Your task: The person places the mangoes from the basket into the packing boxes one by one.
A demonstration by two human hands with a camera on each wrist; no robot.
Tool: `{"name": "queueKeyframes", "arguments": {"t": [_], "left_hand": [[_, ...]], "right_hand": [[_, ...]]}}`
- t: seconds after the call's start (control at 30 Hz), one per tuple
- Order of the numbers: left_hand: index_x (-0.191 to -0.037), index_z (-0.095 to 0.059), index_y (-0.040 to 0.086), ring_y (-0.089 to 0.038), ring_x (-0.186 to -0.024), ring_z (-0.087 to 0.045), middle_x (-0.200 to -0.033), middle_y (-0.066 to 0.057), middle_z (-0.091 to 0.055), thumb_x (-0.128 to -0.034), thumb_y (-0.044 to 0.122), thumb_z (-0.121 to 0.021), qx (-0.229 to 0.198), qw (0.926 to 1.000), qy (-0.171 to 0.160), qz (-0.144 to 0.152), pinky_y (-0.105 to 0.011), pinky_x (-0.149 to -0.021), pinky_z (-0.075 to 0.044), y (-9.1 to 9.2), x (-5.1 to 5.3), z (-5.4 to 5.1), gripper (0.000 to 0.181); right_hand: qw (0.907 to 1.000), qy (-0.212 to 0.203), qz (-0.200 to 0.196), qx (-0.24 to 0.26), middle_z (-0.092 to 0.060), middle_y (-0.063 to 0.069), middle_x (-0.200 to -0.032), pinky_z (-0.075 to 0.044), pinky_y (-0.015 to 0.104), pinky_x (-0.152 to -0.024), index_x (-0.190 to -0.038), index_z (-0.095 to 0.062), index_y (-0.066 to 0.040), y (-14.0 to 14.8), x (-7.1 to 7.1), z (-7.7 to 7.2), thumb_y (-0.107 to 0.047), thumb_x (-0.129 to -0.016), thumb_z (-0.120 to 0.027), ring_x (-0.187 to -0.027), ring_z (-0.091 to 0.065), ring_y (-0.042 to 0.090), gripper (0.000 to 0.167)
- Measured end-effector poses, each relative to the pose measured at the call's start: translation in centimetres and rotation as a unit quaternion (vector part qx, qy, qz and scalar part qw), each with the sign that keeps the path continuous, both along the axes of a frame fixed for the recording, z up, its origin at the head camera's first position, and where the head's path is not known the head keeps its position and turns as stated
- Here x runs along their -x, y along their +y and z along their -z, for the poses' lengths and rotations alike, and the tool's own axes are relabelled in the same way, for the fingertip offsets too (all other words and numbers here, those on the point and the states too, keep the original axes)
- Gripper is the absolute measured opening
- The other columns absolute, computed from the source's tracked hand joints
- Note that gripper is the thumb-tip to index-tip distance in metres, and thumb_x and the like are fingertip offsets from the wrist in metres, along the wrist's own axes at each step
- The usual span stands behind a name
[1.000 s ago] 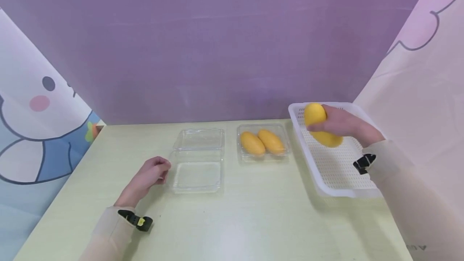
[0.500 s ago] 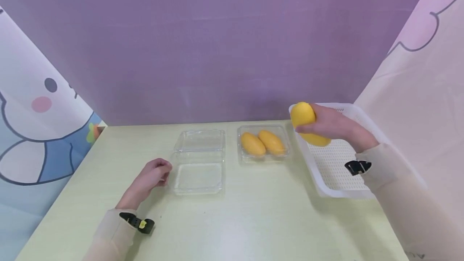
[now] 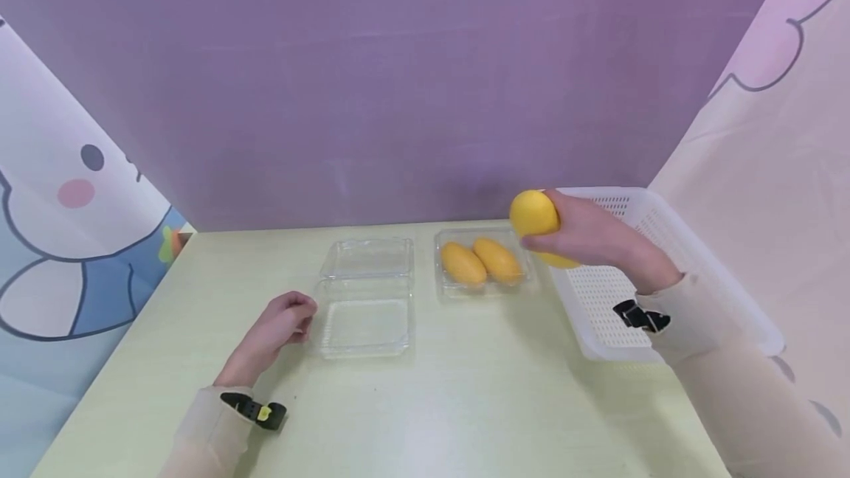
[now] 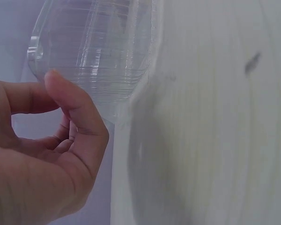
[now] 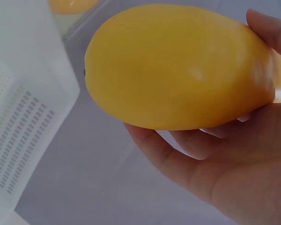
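Mango [image 5: 178, 70], yellow: gripped in the right hand [image 3: 591, 234], fingers curled beneath, thumb on the opposite side. It was raised by the left rim of the basket [image 3: 589, 344], its rounded end out past the fingers, its narrower end toward the palm; the long axis was foreshortened in the head view.

Second yellow shape [image 3: 561, 261]: below the thumb, mostly covered; probably another mango in the same grip.

Filled box [image 3: 483, 291], clear: just left of the raised fruit, two mangoes [image 3: 462, 264] lying side by side inside, slanted. Whether a lid covered them was hard to make out.

Unfolded box [image 3: 365, 324], clear: farther left, well apart from the fruit, nearer the left hand [image 3: 282, 323]. That hand's thumb and finger were curled close together at the box's left edge; whether plastic lay between them could not be told.

Table [image 3: 432, 397]: pale, beneath all; its near edge was cut off.
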State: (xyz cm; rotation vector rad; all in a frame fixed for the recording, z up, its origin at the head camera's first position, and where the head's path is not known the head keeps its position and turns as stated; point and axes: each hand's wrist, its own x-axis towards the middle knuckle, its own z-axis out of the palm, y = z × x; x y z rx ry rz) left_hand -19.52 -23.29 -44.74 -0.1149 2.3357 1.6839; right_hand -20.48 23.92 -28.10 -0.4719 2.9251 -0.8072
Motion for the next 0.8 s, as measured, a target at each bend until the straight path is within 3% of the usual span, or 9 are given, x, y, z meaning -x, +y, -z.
{"name": "queueKeyframes", "arguments": {"t": [0.4, 0.8], "left_hand": [[-0.12, -0.048, -0.009, -0.019, -0.072, -0.054, -0.086, -0.009, -0.054, -0.1034, 0.013, -0.052, -0.009, 0.9999, -0.003, -0.006, -0.03, -0.065, -0.051, 0.5, -0.2, 0.1, 0.028], [-0.121, -0.049, -0.009, -0.02, -0.074, -0.055, -0.089, -0.01, -0.056, -0.1037, 0.014, -0.052, -0.012, 0.9999, -0.006, -0.007, -0.03, -0.066, -0.051, 0.8, -0.5, 0.2, 0.029]], "right_hand": [[0.9989, 0.042, -0.021, 0.004, -0.06, 0.003, -0.089, -0.046, 0.039, -0.069, -0.116, -0.057, -0.013, -2.1, -1.6, -0.3, -0.032, -0.086, -0.077, -0.076, -0.056, 0.02, 0.041], [0.9978, 0.055, -0.035, 0.015, -0.062, 0.001, -0.093, -0.048, 0.039, -0.072, -0.122, -0.058, -0.015, -3.8, -2.0, 1.1, -0.028, -0.083, -0.079, -0.078, -0.058, 0.02, 0.046]]}}
